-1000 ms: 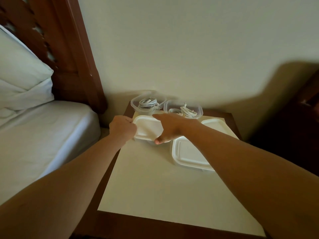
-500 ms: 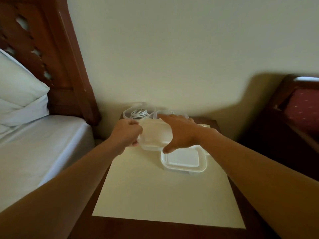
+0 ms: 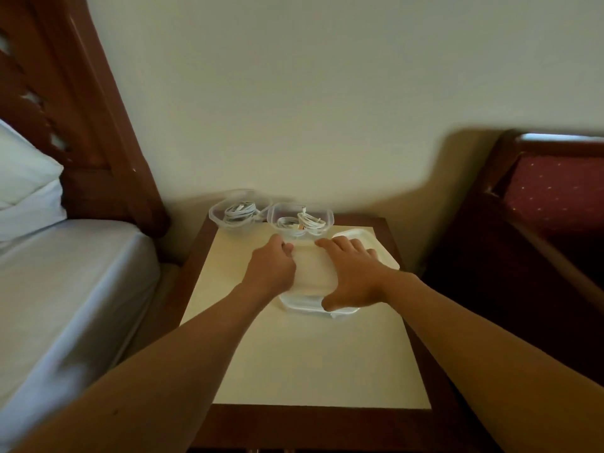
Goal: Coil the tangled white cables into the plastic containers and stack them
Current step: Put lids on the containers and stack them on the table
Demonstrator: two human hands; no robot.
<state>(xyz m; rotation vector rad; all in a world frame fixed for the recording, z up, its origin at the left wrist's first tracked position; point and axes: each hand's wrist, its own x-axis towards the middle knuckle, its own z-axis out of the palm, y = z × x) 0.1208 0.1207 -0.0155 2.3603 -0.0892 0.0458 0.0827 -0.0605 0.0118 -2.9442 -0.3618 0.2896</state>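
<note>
Both hands hold one white lid [image 3: 313, 269] between them over the bedside table [image 3: 294, 361]. The left hand [image 3: 271, 269] grips the lid's left edge, fingers curled round the rim. The right hand [image 3: 354, 277] lies on the lid's right side, fingers spread across the top and thumb hooked at the near edge, so it grasps the lid.

Directly beneath the held lid, a second white lid [image 3: 313, 305] lies flat on the table; only its near rim shows below the hands. Whether the two lids touch cannot be determined.

Just beyond the right hand's fingers, a third white lid [image 3: 359, 238] rests on the table, partly hidden by that hand.

Just beyond the grip, a clear plastic container [image 3: 299, 220] stands on the table with coiled white cables [image 3: 310, 221] inside. To the left of it, beyond the left hand, a second clear container [image 3: 240, 210] holds another coiled white cable [image 3: 238, 210]. Neither container is covered and they stand side by side, not stacked.

Well left of the grip are a bed [image 3: 65, 282], a pillow [image 3: 23, 171] and a wooden headboard [image 3: 91, 125]. Well right of the grip is a wooden chair [image 3: 552, 191] with a red seat
</note>
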